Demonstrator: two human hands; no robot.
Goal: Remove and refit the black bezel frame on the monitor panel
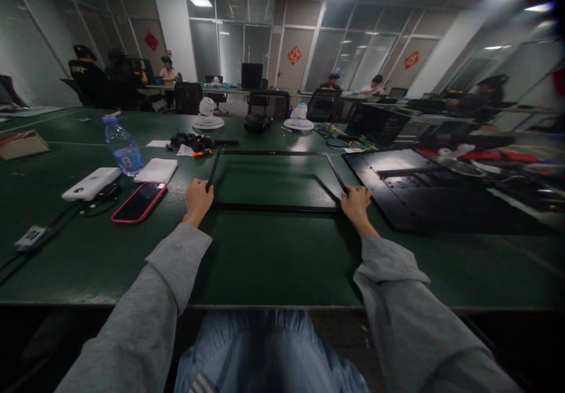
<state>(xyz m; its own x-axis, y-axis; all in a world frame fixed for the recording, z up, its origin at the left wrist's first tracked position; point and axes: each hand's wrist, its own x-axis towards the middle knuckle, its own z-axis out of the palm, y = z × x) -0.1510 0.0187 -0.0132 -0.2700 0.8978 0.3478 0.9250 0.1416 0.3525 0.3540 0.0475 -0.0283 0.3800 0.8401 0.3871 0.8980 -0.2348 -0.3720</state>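
Observation:
A thin black rectangular frame (273, 208) is held just over the green table (282, 263), its far side tilted up; shadows show on the tabletop inside it. My left hand (198, 200) is closed round its left side near the front corner. On the right side, my right hand (355, 203) grips the frame the same way, with the fingers wrapped over the bar. A pink-edged phone (140, 203) lies to the left of my left hand. Just right of my right hand is a large flat black panel (424, 193).
Left on the table are a water bottle (125, 149), a white power bank (92, 183) with cables and a white cloth (157, 170). Farther back stand two small white fans (208, 116) and black gear (189, 141). People sit at desks behind.

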